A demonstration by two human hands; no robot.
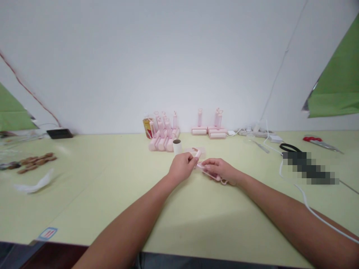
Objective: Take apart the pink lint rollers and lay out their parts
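My left hand (pixel 182 166) and my right hand (pixel 220 169) meet over the middle of the pale yellow-green table (pixel 112 194). Both are closed on one pink lint roller (pixel 206 171). The left hand pinches its upper end near the roller head (pixel 198 153); the right hand wraps the handle, whose loop shows below the fingers. A brown cardboard roll core (pixel 177 146) stands just behind my left hand.
Several pink lint rollers (pixel 164 136) stand at the wall with a bottle of amber liquid (pixel 147 127); more rollers (pixel 209 129) stand to the right. A white cable (pixel 294 183), black-handled scissors (pixel 290 148) and red-handled scissors (pixel 316 141) lie right. Brown pieces (pixel 36 161) lie left.
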